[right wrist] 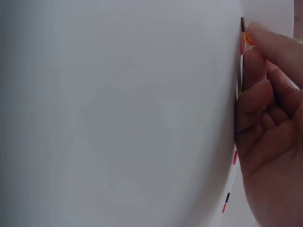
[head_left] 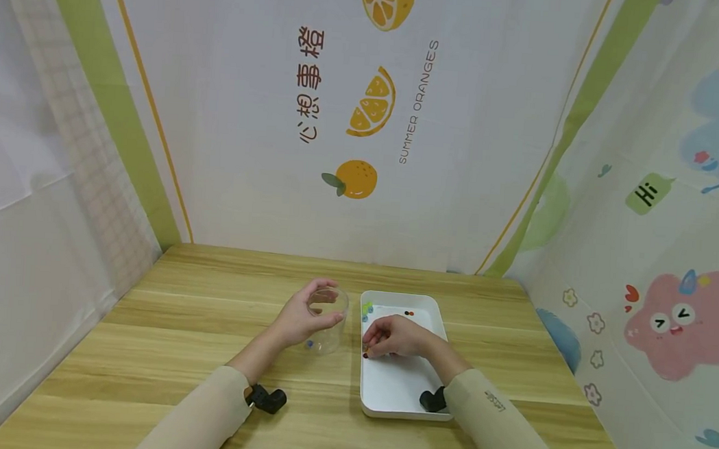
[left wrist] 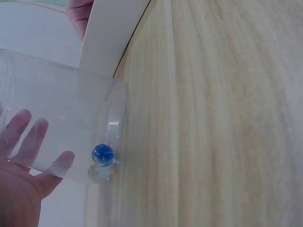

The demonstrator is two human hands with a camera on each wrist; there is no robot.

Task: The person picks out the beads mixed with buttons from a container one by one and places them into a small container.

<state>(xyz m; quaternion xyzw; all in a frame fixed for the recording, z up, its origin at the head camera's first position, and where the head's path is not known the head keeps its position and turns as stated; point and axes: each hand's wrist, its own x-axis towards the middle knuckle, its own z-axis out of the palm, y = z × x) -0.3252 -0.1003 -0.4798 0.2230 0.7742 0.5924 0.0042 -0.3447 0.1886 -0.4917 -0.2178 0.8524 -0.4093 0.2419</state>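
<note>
My left hand grips a clear plastic cup around its side, fingers spread against the wall. The cup stands on the wooden table, left of a white tray. A blue marble lies at the cup's bottom. My right hand reaches down inside the tray by its left wall. Its thumb and index finger pinch a small orange marble, partly hidden by the fingertips. Beside these fingertips lie thin flat coloured pieces, one dark and one pink.
Small greenish and blue marbles sit in the tray's far left corner. Near its far wall is a black and orange-red spot. The wooden table extends around the tray, with printed cloth behind and at both sides.
</note>
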